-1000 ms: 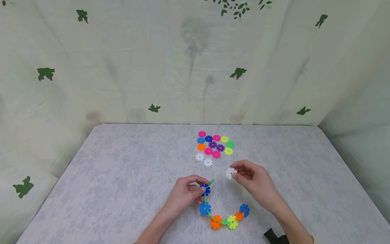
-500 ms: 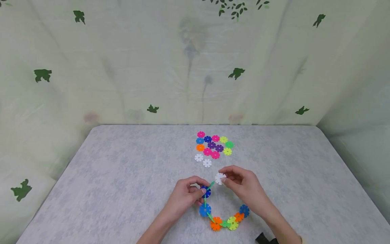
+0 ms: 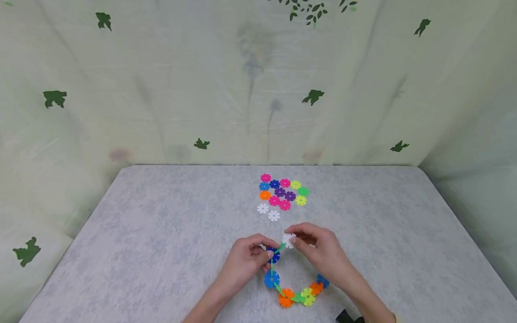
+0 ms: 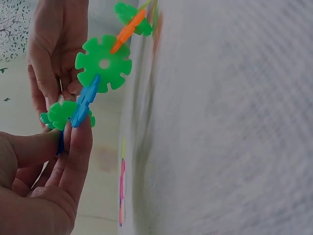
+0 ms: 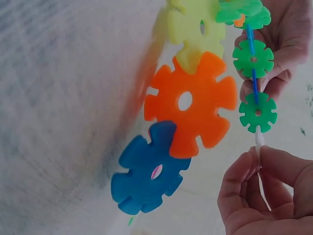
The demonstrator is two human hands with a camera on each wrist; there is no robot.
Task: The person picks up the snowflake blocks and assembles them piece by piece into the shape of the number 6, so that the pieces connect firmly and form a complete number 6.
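Observation:
A chain of slotted plastic snowflake discs curves like an open ring between my hands. In the head view, my left hand (image 3: 245,262) pinches the dark blue disc (image 3: 276,257) near the chain's upper left end. My right hand (image 3: 323,249) holds a white disc (image 3: 288,241) between thumb and fingers. Seen from the right wrist, the white disc is edge-on and meets the rim of the green end disc (image 5: 258,113). Orange (image 3: 286,298) and yellow (image 3: 308,297) discs form the bottom of the curve. A blue disc (image 5: 149,171) makes the other end, partly behind my right hand in the head view.
Two loose white discs (image 3: 273,216) lie on the grey table (image 3: 181,224) beyond my hands. Behind them is a cluster of pink, purple, yellow, green, orange and blue discs (image 3: 284,205). A black object (image 3: 345,316) sits by my right forearm. A patterned curtain (image 3: 226,89) hangs behind the table.
My right hand has moved left and slightly nearer, bringing the white disc against the green end disc. The left hand keeps its pinch on the dark blue disc, almost still.

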